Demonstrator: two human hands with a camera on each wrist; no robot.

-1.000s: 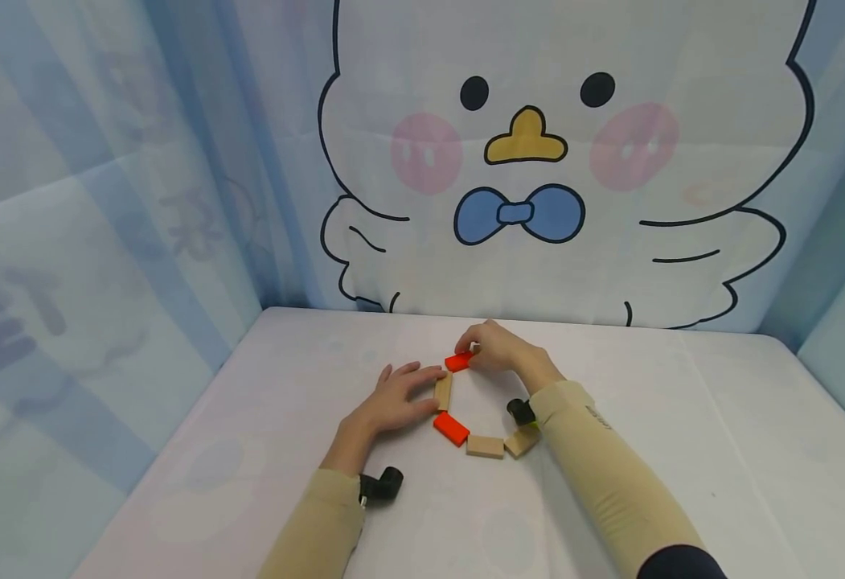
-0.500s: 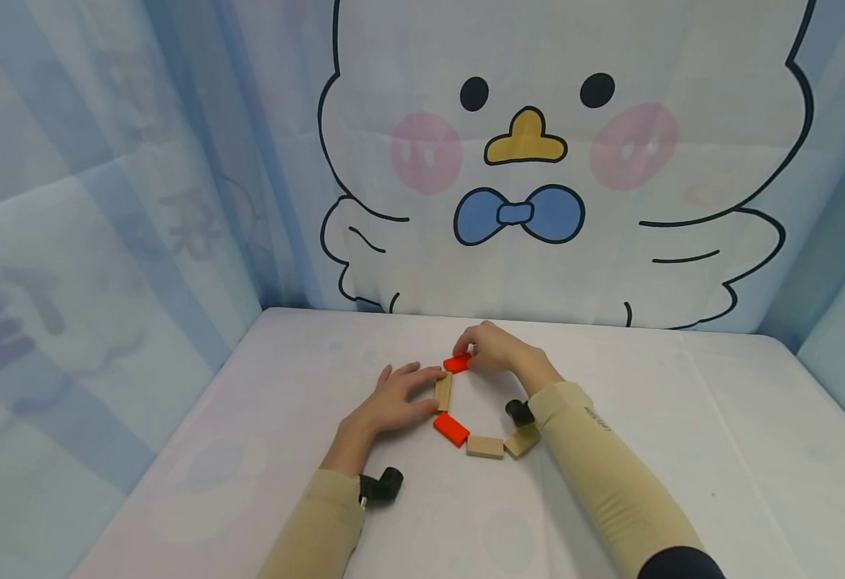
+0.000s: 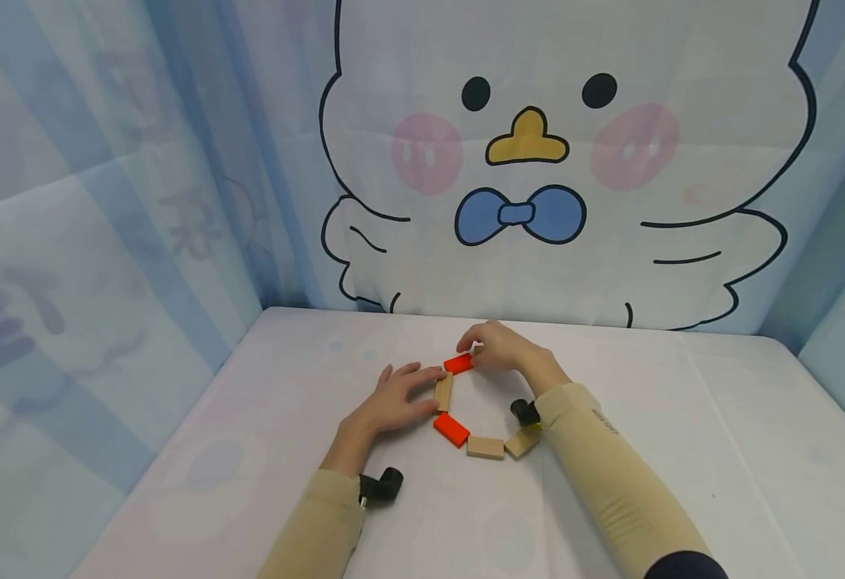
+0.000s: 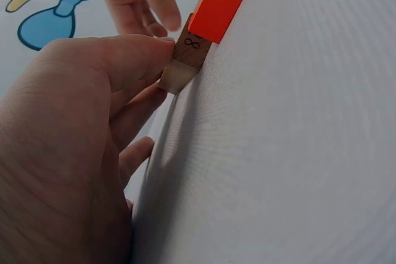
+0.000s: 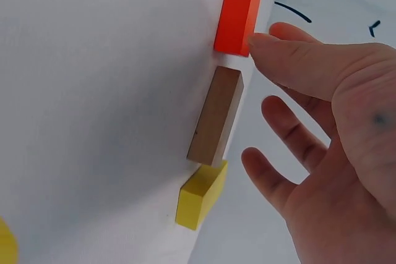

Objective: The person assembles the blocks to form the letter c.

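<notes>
Several flat blocks lie in a ring on the white table. My left hand (image 3: 396, 398) rests beside a plain wooden block (image 3: 444, 392), with thumb and index fingertip at its outer side; the left wrist view shows a dark mark on its face. My right hand (image 3: 505, 347) is at the far side of the ring. There its thumb tip is right at the end corner of a red block (image 5: 238, 13), and the other fingers are spread apart. Past that end, another wooden block (image 5: 216, 115) and a yellow block (image 5: 201, 196) continue the row, mostly hidden by the hand in the head view.
A second red block (image 3: 452, 429) and two more wooden blocks, one in the middle (image 3: 485, 447) and one at the right (image 3: 522, 441), form the near side. My right forearm covers part of the ring. A printed curtain (image 3: 523, 265) hangs behind the table's (image 3: 646, 466) far edge.
My right hand pulled the far red block slightly left, then shifted right along it, so more of the block shows. The left hand and the near blocks have stayed in place.
</notes>
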